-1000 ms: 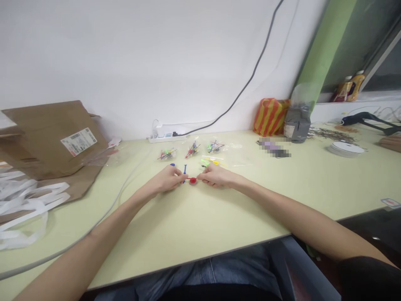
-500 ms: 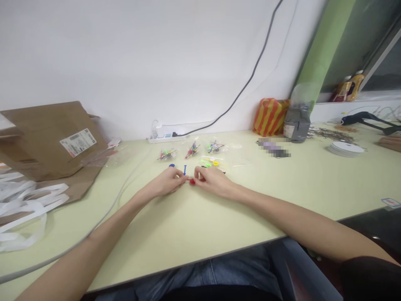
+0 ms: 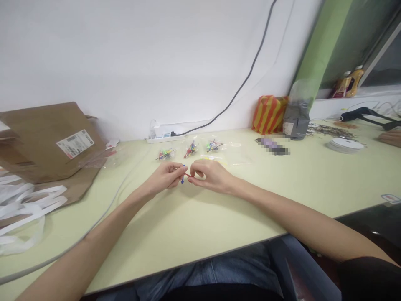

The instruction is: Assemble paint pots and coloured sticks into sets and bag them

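Note:
My left hand (image 3: 165,175) is closed in a pinch on a small blue plastic piece (image 3: 182,181), whose ends stick out above and below the fingertips. My right hand (image 3: 213,173) pinches a small red plastic piece (image 3: 189,179) between thumb and forefinger. A thin red part reaches from it to the left fingertips. Both hands meet over the pale table (image 3: 194,225); whether the two pieces are joined I cannot make out. Behind them lie three clear bags of colourful small parts: the left bag (image 3: 165,154), the middle bag (image 3: 191,149) and the right bag (image 3: 214,145).
On the left are a cardboard box (image 3: 40,142), white straps (image 3: 40,205) and a grey cable (image 3: 106,213). A power strip (image 3: 161,133) stands against the wall. Toward the right are a striped bag (image 3: 269,113), a grey bag (image 3: 296,121), a blurred-out object (image 3: 272,146) and a white spool (image 3: 345,145).
Both hands have risen slightly. The blue piece now tilts between the left fingertips, and the red piece has turned in the right hand. Yellow and green parts behind are now mostly hidden.

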A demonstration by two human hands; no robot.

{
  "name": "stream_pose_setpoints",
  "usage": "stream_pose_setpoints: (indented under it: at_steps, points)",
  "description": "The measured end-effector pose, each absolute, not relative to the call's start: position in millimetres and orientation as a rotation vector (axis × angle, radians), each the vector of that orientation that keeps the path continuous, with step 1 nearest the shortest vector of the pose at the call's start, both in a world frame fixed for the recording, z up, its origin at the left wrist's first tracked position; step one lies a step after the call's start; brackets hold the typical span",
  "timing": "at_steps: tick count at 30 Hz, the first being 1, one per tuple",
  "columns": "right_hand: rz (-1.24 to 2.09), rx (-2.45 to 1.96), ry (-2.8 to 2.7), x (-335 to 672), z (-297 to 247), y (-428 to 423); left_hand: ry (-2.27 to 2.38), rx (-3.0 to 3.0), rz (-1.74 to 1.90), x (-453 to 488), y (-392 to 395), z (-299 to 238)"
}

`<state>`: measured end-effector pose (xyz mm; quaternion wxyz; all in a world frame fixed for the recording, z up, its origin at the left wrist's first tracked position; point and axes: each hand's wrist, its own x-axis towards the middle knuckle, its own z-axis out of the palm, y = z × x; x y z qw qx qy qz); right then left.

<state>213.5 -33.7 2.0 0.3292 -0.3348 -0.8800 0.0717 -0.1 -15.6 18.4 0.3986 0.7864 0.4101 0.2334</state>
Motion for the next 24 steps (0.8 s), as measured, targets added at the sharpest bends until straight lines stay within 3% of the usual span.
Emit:
stream_pose_setpoints:
  at_steps: [4, 8, 11, 17, 24]
  points:
    - [0.135, -0.961, -2.401, 216, 9, -32, 1.095, 2.032, 0.757, 0, -12, 20]
    - [0.103, -1.012, -2.562, 224, 5, -23, 1.477, 2.271, 0.977, -19, 4, 15]
    - [0.041, -0.999, -2.587, 228, 1, -18, 1.773, 2.572, 0.784, -37, 18, 8]
    - [-0.012, -1.043, -2.587, 231, 1, -16, 1.778, 2.718, 0.284, -47, 32, -4]
    - [0.004, -1.104, -2.576, 238, 3, -11, 1.596, 2.821, 0.602, -30, 19, 4]
